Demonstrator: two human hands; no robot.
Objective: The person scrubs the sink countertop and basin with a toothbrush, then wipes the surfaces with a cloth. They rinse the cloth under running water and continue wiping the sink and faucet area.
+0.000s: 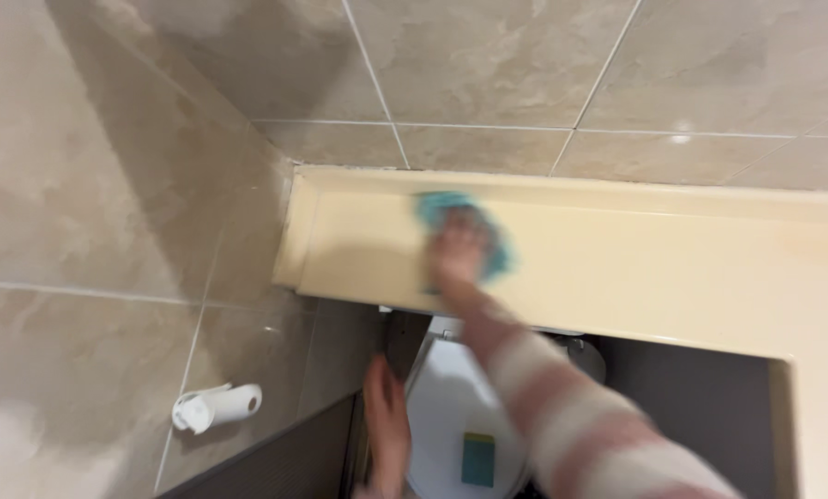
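A crumpled teal cleaning cloth [465, 231] is pressed flat against the cream stone shelf [635, 268] at twelve o'clock by the right hand [457, 254], fingers spread over it, while the left hand [388, 430], grip unclear, hangs at six o'clock beside the white toilet lid [451, 407].

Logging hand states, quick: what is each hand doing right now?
Right hand: pressed on a teal cloth on the cream shelf; blurred, grip unclear.
Left hand: hangs low beside the toilet, apparently empty; fingers blurred.
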